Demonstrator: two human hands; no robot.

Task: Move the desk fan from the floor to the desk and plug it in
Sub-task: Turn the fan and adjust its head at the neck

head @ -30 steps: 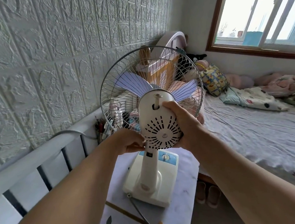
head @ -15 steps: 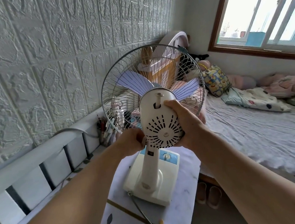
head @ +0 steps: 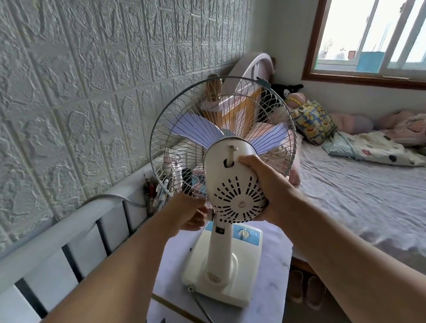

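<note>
The cream desk fan (head: pixel 227 271) stands upright on the white desk (head: pixel 279 310), its back toward me, with pale blue blades inside a wire cage. My right hand (head: pixel 268 187) wraps the right side of its round motor housing. My left hand (head: pixel 188 212) grips the left side, at the neck just below the housing. The fan's grey cord (head: pixel 211 321) runs from the base rear toward me across the desk; its plug is out of sight.
A white railing (head: pixel 63 231) and textured wall run along the left, with a cup of pens (head: pixel 154 192) behind the fan. A bed (head: pixel 370 196) with pillows and toys lies right of the desk. Slippers (head: pixel 306 291) sit on the floor beside it.
Both hands stay on the fan head. The cage has tilted slightly upward and the view has shifted a little; the base has not moved on the desk.
</note>
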